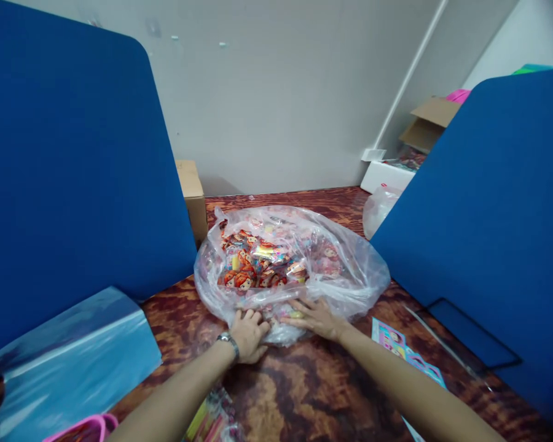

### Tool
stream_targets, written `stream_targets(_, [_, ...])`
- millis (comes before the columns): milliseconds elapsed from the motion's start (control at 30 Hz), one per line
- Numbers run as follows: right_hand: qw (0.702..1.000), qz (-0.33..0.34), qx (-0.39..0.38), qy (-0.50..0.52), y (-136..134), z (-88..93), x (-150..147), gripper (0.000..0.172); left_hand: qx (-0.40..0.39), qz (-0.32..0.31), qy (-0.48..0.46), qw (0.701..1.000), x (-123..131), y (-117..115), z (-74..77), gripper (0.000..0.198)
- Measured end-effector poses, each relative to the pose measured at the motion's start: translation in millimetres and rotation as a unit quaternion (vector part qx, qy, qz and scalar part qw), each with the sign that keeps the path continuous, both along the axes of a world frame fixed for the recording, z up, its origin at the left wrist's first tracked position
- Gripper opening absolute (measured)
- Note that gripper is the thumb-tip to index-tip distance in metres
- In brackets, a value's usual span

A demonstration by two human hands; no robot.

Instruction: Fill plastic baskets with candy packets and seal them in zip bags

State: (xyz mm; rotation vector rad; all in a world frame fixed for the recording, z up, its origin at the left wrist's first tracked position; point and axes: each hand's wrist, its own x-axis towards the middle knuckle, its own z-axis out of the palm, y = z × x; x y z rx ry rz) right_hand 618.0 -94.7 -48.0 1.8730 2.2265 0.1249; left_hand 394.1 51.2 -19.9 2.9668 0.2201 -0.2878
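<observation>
A large clear plastic bag sits on the wood-patterned table, its mouth gaping towards me. Inside lie many small shiny packets printed with red-haired cartoon figures. At the bag's near edge, my left hand, with a watch on its wrist, rests with bent fingers against the plastic and its thumb stretched out. My right hand lies on the front of the bag with its fingers spread. Neither hand visibly grips anything.
Blue partitions stand on both sides. Blue plastic sheets lie at left, near a pink-rimmed container and colourful wrapped items. Printed cards and a black wire frame are at right. A cardboard box stands behind.
</observation>
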Motion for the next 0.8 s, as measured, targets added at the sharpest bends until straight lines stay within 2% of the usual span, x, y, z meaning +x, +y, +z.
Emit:
stream_targets(100, [0.999,-0.044,-0.006,-0.013,6.0,7.7,13.9,0.058,-0.008,0.020,-0.006,1.000,11.2,-4.9,0.0,0.051])
stream_targets(200, [0.996,-0.083,-0.011,-0.026,1.2,24.2,8.5,0.058,-0.023,0.022,-0.013,0.999,11.6,-12.1,1.6,0.060])
stream_targets(333, [0.992,-0.105,-0.065,-0.014,-9.6,61.8,-29.0,0.060,-0.045,0.007,-0.017,0.999,-4.6,-17.3,6.7,0.062])
stream_targets(367, [0.991,-0.104,-0.079,0.003,-8.3,73.2,-40.6,0.059,-0.049,0.010,-0.017,0.999,-9.4,-17.1,8.4,0.061])
stream_targets(400, [0.991,-0.099,-0.081,0.027,-4.1,84.8,-51.4,0.049,-0.053,0.018,-0.018,0.998,-13.6,-16.6,10.4,0.062])
stream_targets(467, [0.991,-0.094,-0.036,0.087,13.3,106.2,-67.8,0.032,-0.055,0.041,-0.031,0.997,-19.9,-15.0,15.0,0.063])
stream_targets(567, [0.980,-0.105,0.084,0.145,54.1,126.3,-74.3,0.026,-0.049,0.066,-0.063,0.995,-24.3,-15.3,21.1,0.067])
stream_targets(600, [0.977,-0.112,0.108,0.143,68.3,128.9,-71.7,0.028,-0.045,0.065,-0.070,0.994,-25.2,-16.9,21.9,0.068])
stream_targets(667, [0.977,-0.138,0.122,0.109,93.2,129.4,-61.0,0.053,-0.042,0.048,-0.063,0.996,-27.7,-22.4,20.4,0.068])
stream_targets(733, [0.975,-0.184,0.106,0.060,110.0,127.1,-45.9,0.079,-0.041,0.017,-0.035,0.998,-31.6,-29.3,14.6,0.065])
stream_targets(800, [0.969,-0.231,0.078,0.027,118.2,125.5,-31.0,0.091,-0.039,-0.008,-0.005,0.999,-36.8,-35.0,6.6,0.057])
